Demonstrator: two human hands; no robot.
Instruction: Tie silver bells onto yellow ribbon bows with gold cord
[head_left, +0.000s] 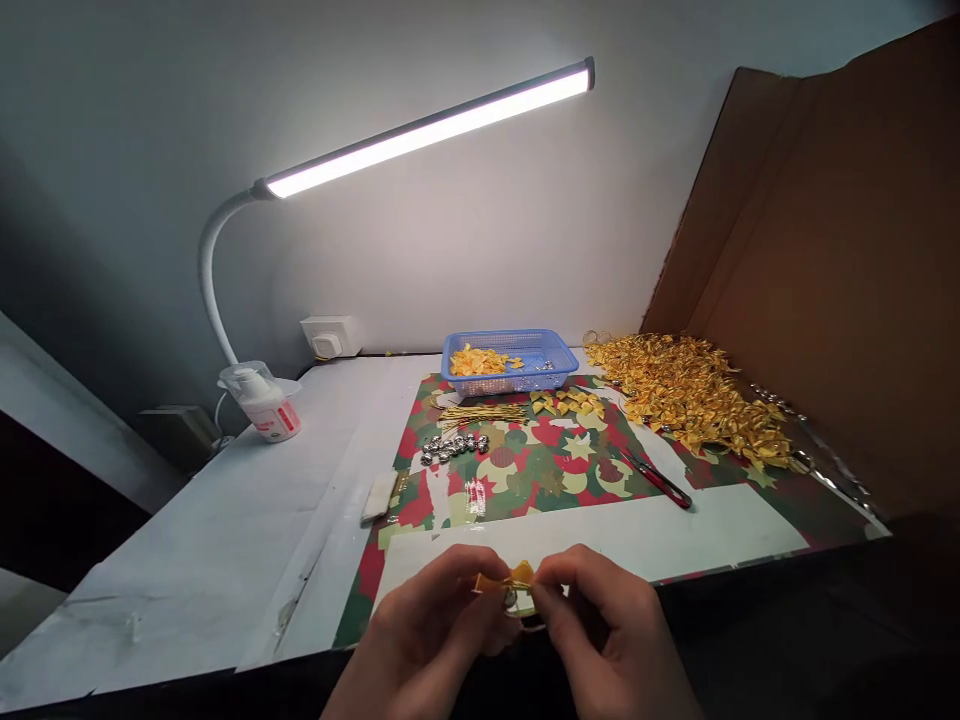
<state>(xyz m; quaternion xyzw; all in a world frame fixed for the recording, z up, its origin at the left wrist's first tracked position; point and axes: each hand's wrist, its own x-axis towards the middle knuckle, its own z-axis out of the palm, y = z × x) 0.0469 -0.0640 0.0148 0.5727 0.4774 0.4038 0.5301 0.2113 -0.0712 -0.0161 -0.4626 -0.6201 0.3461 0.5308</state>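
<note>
My left hand and my right hand meet at the table's front edge, fingers closed in a pinch. Between them is a small yellow ribbon bow, gripped from both sides. A silver bell sits just under the bow by my left fingertips. A thin pale strand curves below; the fingers hide part of it. Ahead on the patterned mat lie several loose silver bells, a bundle of gold ties and several flat yellow bows.
At the back stands a blue basket with yellow pieces inside. A heap of yellow bows lies against a cardboard panel. Red-handled tweezers rest at right, a white pad at left. A pump bottle stands beneath the lamp.
</note>
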